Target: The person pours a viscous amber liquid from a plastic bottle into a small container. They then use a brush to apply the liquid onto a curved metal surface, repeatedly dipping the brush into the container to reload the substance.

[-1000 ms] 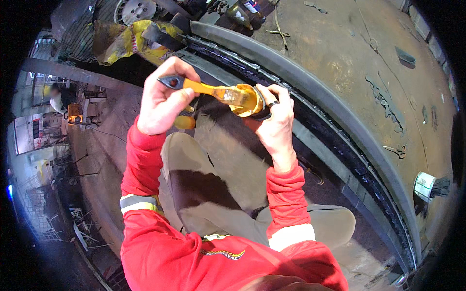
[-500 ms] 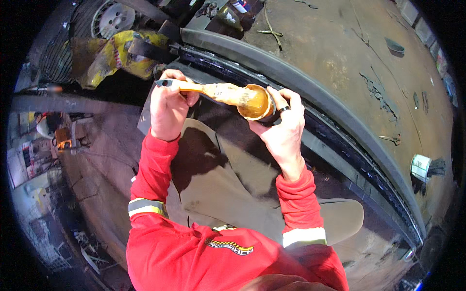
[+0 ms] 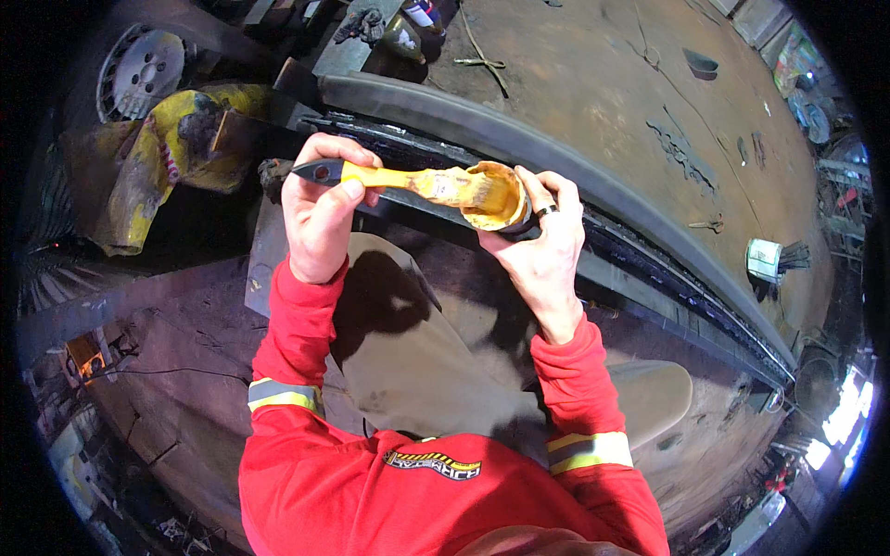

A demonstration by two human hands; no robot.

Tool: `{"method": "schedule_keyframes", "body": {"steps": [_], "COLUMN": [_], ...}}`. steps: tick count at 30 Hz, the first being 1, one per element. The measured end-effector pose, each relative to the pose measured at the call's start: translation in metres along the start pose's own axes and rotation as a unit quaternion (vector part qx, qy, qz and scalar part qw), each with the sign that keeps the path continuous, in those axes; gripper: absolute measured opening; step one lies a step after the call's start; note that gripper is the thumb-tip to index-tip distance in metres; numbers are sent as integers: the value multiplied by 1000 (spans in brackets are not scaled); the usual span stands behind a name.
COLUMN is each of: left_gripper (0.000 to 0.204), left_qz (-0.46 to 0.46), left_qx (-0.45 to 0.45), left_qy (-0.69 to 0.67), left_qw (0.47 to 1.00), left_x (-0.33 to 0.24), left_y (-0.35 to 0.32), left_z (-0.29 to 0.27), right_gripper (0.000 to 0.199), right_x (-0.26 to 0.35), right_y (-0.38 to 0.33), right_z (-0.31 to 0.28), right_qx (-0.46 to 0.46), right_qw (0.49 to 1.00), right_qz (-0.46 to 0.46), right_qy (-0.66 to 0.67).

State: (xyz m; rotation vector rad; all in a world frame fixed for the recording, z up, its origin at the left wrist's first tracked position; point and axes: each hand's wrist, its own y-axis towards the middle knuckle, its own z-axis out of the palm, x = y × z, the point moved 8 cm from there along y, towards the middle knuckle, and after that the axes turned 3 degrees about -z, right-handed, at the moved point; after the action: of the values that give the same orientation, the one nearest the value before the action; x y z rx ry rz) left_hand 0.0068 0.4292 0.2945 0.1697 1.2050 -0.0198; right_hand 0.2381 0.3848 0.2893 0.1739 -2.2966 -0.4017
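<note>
My left hand grips the black-tipped yellow handle of a paintbrush. Its bristles rest inside a small round can coated in yellow-orange paint. My right hand, with a dark ring on one finger, is wrapped around that can from below. Both hands are held up above my khaki trouser legs; red sleeves with reflective bands run down to the lower edge.
A long curved dark metal beam runs diagonally just beyond the hands. Rusty ground lies behind it. A crumpled yellow cloth and a wheel rim lie at upper left. A small white can stands at right.
Both hands with brush and can have stayed together while my view shifted; the brush head has settled deeper into the can's mouth.
</note>
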Motion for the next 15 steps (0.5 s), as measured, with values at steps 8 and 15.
{"method": "schedule_keyframes", "body": {"steps": [8, 15], "left_gripper": [24, 25], "left_qz": [-74, 5], "left_qx": [-92, -109], "left_qy": [-155, -131], "left_qw": [981, 985], "left_x": [41, 18], "left_y": [-17, -43], "left_z": [-28, -5], "right_gripper": [60, 65], "right_x": [4, -8], "right_y": [-3, -8], "right_z": [5, -3], "right_qx": [10, 26], "right_qw": [1000, 999], "right_qz": [11, 13], "right_qy": [-26, 28]}}
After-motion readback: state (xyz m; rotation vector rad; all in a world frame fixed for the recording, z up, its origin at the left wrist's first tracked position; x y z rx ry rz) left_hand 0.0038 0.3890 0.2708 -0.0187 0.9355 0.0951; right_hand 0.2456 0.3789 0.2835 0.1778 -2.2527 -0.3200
